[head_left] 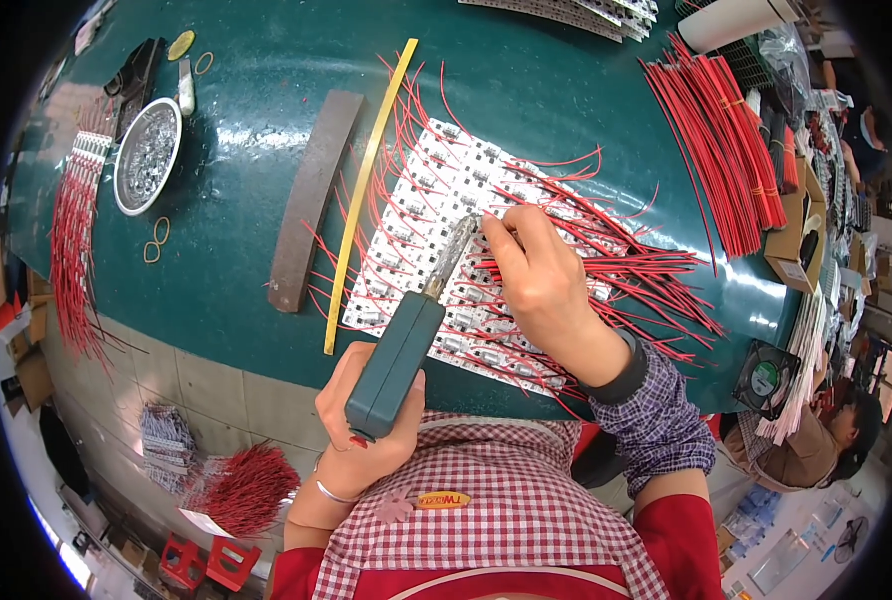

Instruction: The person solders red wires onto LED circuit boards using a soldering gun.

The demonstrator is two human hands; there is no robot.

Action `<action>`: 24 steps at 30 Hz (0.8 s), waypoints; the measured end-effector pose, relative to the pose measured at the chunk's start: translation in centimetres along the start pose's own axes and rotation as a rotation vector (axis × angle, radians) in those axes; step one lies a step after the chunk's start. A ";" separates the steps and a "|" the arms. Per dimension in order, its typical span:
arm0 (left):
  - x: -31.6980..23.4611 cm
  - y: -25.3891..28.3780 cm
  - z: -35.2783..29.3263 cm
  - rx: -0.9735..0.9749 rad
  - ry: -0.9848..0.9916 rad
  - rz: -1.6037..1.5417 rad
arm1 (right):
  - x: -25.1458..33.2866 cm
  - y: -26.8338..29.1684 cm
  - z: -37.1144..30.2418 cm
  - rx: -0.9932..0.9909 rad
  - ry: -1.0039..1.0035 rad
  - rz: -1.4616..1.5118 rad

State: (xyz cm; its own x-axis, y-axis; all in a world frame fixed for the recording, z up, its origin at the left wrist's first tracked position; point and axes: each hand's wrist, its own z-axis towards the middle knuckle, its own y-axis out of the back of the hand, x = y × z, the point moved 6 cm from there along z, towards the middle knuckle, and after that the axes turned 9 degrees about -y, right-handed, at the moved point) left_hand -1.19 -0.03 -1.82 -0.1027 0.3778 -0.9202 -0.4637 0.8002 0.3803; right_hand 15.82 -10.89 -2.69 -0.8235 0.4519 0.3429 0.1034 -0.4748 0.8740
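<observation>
My left hand (338,405) is wrapped round the dark green handle of a soldering iron (398,362). The iron's silvery tip points up and away, down onto a panel of white circuit boards (406,215) on the table. Beside that tip, my right hand (546,270) has thumb and forefinger pinched on the end of a red wire, mostly hidden by the fingers. A loose bundle of red wires (656,268) lies across the panel's right side, passing under my right hand. Thin red wires also stick out along the panel's left edge.
A yellow strip (371,190) and a brown bar (316,200) lie left of the panel. Further left stand a white bowl (173,125) of metal bits and wired boards (74,200). At right are bundled red wires (731,150), a cardboard box (798,240) and a black fan (766,378).
</observation>
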 end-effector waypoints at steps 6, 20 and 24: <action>1.5 0.8 -2.2 -0.012 0.007 0.042 | 0.2 0.2 0.2 -0.005 0.004 0.006; 0.6 1.2 -1.3 -0.088 -0.098 0.025 | -1.2 0.2 -0.1 0.065 -0.062 0.145; 0.9 1.5 -1.6 -0.100 -0.085 0.038 | -1.2 2.4 0.2 -0.102 0.067 0.160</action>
State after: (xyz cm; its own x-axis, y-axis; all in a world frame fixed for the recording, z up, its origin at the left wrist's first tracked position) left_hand -3.36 0.74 -2.24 -0.0486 0.4487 -0.8924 -0.5463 0.7360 0.3998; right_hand 17.21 -12.43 -0.89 -0.8366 0.3151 0.4482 0.1819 -0.6120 0.7697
